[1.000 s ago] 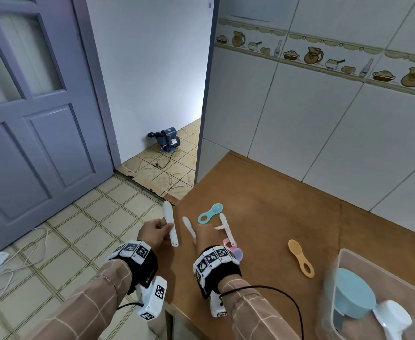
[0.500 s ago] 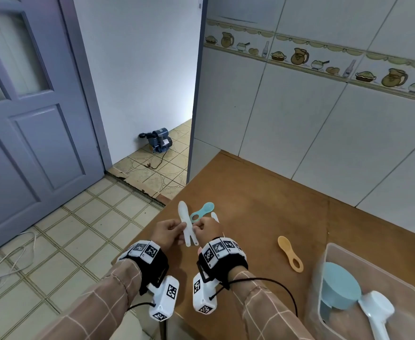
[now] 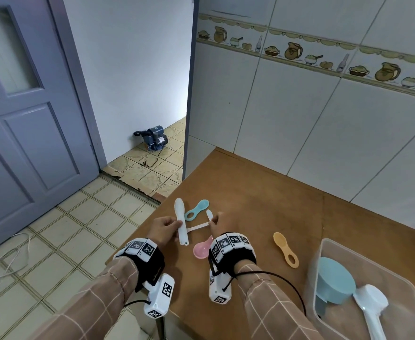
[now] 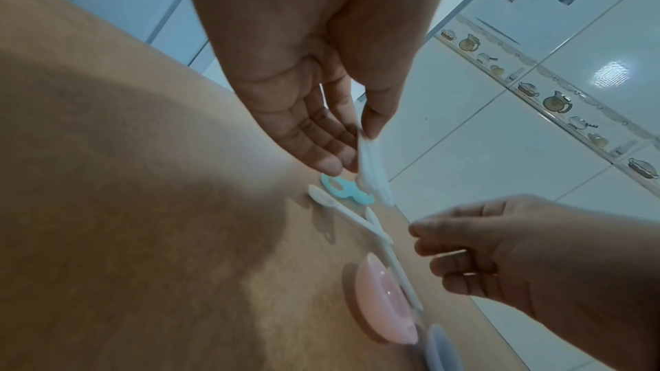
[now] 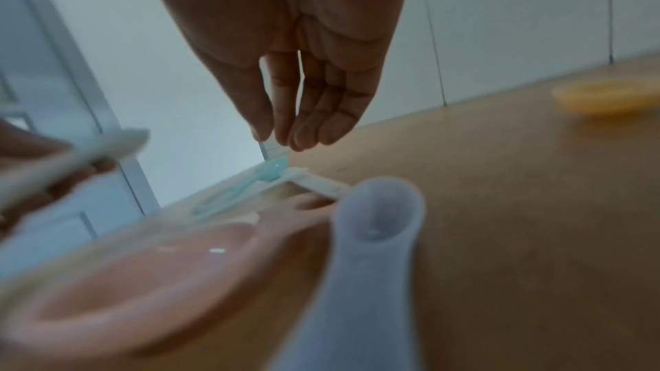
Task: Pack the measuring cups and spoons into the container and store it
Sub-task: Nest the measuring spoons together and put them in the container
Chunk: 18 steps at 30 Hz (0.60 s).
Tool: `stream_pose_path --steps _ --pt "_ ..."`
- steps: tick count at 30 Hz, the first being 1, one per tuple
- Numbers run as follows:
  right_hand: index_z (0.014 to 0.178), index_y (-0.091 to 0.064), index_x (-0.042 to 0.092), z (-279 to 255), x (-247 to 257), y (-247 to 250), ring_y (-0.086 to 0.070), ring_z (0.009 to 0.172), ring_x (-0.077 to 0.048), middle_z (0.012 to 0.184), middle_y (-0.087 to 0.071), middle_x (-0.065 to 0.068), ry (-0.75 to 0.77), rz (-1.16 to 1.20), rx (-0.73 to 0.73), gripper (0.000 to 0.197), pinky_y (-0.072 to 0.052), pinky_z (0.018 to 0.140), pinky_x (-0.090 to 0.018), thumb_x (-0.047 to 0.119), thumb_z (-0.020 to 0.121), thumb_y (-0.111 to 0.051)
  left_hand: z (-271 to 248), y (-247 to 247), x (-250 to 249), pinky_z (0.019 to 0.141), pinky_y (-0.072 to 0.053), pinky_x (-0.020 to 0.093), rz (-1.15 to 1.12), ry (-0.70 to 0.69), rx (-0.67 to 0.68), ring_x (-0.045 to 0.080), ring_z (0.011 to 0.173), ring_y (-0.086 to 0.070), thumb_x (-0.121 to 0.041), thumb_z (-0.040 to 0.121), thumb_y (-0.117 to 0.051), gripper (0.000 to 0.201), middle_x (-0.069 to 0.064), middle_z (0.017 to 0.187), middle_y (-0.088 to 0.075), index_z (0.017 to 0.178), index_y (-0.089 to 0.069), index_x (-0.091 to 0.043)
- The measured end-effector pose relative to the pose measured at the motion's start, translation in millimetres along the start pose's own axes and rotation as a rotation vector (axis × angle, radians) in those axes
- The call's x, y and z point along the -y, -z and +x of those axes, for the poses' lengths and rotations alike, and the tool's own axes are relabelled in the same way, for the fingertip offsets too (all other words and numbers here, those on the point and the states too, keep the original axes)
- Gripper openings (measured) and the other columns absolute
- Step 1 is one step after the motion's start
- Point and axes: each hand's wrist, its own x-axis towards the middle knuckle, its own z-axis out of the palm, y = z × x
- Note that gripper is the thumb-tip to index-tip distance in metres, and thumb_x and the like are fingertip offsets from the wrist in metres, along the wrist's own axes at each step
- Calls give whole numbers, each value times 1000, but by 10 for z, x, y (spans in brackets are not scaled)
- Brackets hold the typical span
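Brown checked sleeves (image 3: 108,288), black wristbands (image 3: 150,261) bearing square-coded tags, seemingly cabled.

Background only: brown countertop (image 3: 262,192) against a white tiled wall (image 3: 299,114), with a decorative border strip (image 3: 292,51) of jugs, pies and bottles running across it. Left of that, a grey-blue panelled door (image 3: 24,119) stands beside a plain white wall (image 3: 132,69). Floor is beige square tiles (image 3: 61,236). Small dark blue pump (image 3: 154,138) sits on the floor at the foot of the white wall, its cord trailing toward the doorway. White cables (image 3: 2,261) lie loose on the tiles at far left
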Motion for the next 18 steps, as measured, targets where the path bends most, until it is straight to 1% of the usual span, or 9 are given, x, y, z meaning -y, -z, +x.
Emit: stream_pose_path --steps 2,4,6,8,10,12,14,16,18 --pt "96 -68 3 33 -46 26 -64 91 -31 98 -69 -15 -17 -105 34 21 -47 71 -31 19 91 -57 8 15 2 52 -47 24 9 6 -11 17 50 -56 -15 91 -58 15 10 68 -63 85 -67 -4" --pt "75 -64 4 36 -89 6 -56 76 -32 80 -63 -13 -43 -151 63 28 -40 63 -30 23 92 -54 11 20 5 52 -48 23 11 8 -11 17 50 -56 -15 91 -59 15 10 69 -64 86 -67 -3" --pt "58 -48 10 49 -144 -35 -49 71 -29 69 -56 -11 -73 -164 71 35 -37 62 -28 19 90 -55 24 19 14 56 -49 27 8 10 -8 19 53 -57 -16 90 -59 15 12 72 -65 87 -67 -3" --pt "55 -40 12 34 -159 -44 -48 71 -26 64 -51 -7 -73 -192 61 37 -37 62 -28 14 88 -56 36 20 27 62 -51 30 8 23 -6 21 57 -59 -17 90 -60 16 14 75 -66 89 -67 -3" --pt "54 -35 13 16 -150 -40 -47 72 -25 58 -40 -2 -62 -196 58 39 -36 63 -28 9 88 -53 40 27 33 65 -53 31 1 34 -8 22 61 -60 -18 89 -61 15 13 75 -66 90 -67 -4" --pt "58 -40 11 19 -166 -35 -47 71 -26 61 -44 -3 -82 -153 48 30 -37 62 -28 5 85 -53 46 25 35 64 -53 30 -12 43 -4 21 61 -60 -17 89 -61 14 12 74 -65 89 -67 -4" --pt "76 -58 4 26 -180 -13 -52 74 -28 80 -62 -11 -87 -121 33 10 -38 63 -29 6 85 -55 44 14 17 61 -54 27 -15 50 5 19 59 -59 -16 89 -60 13 11 72 -63 89 -66 -4" --pt "93 -63 2 48 -209 14 -59 84 -31 99 -67 -16 -108 -74 2 13 -40 66 -28 9 88 -54 45 -10 0 53 -53 22 -19 51 19 18 57 -57 -14 90 -60 11 11 71 -60 87 -64 -4" --pt "99 -62 1 47 -205 85 -62 96 -32 106 -67 -16 -124 -12 -31 16 -41 69 -28 11 91 -52 42 -53 -21 45 -51 19 -33 38 38 18 55 -55 -12 90 -59 10 12 69 -59 87 -62 -2"
